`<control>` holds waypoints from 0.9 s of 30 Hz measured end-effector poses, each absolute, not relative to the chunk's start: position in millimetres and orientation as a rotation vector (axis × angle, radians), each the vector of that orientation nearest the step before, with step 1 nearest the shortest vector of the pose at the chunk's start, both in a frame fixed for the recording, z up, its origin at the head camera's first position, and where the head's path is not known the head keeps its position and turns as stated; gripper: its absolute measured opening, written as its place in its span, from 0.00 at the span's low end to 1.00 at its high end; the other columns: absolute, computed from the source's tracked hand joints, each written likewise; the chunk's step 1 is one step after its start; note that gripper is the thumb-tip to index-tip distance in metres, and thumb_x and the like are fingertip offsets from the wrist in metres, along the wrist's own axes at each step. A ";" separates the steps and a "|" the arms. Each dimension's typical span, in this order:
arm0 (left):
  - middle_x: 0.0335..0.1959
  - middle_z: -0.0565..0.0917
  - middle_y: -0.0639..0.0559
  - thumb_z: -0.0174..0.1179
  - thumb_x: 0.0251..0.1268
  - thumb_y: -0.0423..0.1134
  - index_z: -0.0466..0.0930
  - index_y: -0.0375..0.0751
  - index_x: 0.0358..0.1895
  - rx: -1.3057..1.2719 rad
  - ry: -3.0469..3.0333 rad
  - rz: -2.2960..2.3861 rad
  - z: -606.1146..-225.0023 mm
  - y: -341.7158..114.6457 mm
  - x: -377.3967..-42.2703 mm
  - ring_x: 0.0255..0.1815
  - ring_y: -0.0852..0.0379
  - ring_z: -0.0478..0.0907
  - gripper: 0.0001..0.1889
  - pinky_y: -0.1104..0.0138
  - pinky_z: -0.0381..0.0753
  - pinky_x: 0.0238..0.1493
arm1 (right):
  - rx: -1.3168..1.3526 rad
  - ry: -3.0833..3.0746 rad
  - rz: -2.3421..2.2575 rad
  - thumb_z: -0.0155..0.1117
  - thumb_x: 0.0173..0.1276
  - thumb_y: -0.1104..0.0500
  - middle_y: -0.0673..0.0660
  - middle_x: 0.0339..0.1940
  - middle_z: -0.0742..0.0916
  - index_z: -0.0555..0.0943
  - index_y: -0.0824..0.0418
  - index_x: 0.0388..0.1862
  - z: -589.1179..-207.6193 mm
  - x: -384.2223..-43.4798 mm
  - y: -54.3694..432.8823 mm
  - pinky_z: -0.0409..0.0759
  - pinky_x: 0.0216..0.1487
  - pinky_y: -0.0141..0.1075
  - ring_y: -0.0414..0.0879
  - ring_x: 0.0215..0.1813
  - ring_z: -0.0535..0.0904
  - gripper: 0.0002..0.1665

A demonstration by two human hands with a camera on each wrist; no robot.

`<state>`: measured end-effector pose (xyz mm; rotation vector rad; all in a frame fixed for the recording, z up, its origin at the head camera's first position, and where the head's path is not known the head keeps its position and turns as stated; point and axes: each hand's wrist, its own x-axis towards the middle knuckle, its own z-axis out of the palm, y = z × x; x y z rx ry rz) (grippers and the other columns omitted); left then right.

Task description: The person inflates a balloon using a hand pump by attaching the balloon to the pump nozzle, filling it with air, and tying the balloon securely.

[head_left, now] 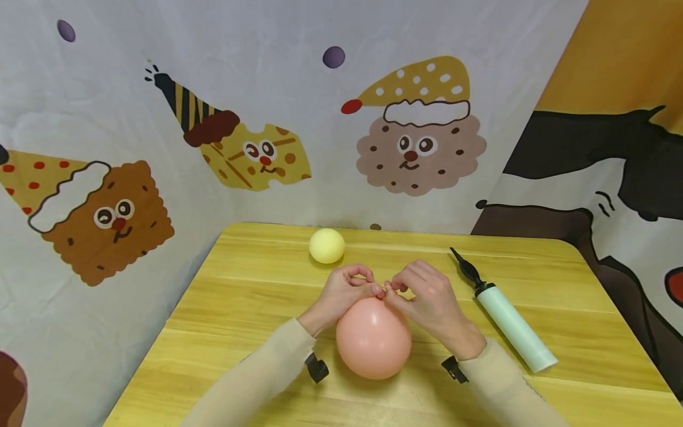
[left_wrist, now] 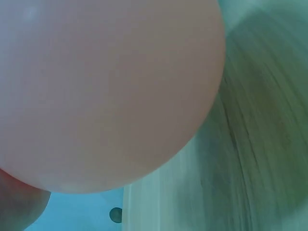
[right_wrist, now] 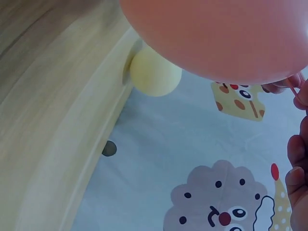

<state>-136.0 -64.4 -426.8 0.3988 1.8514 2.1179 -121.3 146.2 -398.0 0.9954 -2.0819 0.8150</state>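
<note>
A round pink balloon (head_left: pixel 373 339), blown up, stands between the two forearms with its neck at the far side. My left hand (head_left: pixel 349 290) pinches at the neck between thumb and forefinger. From the other side my right hand (head_left: pixel 427 296) pinches the stretched neck too, its fingertips close to the left ones. In the right wrist view the thin pink neck runs to the fingers (right_wrist: pixel 296 178) at the right edge. The balloon (left_wrist: pixel 110 96) fills most of the left wrist view and hides nearly all of that hand.
A small yellow balloon (head_left: pixel 327 246) lies near the table's back edge. To the right is a pale green hand pump (head_left: pixel 516 327) with a black nozzle, lying slantwise. The wooden table (head_left: pixel 240 308) meets a printed cloth (head_left: pixel 299 207) hanging behind it.
</note>
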 end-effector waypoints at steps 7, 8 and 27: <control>0.36 0.91 0.43 0.69 0.68 0.31 0.86 0.24 0.46 0.435 1.917 2.090 -428.7 -65.4 -135.2 0.39 0.56 0.89 0.11 0.62 0.88 0.44 | 0.987 -2.096 0.783 0.72 0.55 0.65 0.48 0.24 0.81 0.80 0.56 0.26 -398.8 -122.4 144.7 0.75 0.28 0.32 0.41 0.30 0.75 0.08; 0.36 0.91 0.43 0.68 0.68 0.31 0.86 0.24 0.47 0.436 1.920 2.082 -429.1 -65.8 -135.2 0.39 0.56 0.90 0.11 0.61 0.88 0.45 | 0.984 -2.102 0.774 0.73 0.54 0.66 0.48 0.24 0.81 0.80 0.56 0.26 -398.9 -122.6 144.7 0.75 0.28 0.32 0.40 0.30 0.75 0.09; 0.34 0.91 0.45 0.66 0.72 0.34 0.88 0.29 0.46 0.517 1.892 1.869 -429.6 -78.0 -139.8 0.37 0.57 0.89 0.10 0.61 0.88 0.47 | 0.931 -2.345 0.846 0.79 0.52 0.65 0.44 0.24 0.80 0.80 0.53 0.24 -398.6 -121.9 142.7 0.75 0.28 0.31 0.38 0.30 0.74 0.14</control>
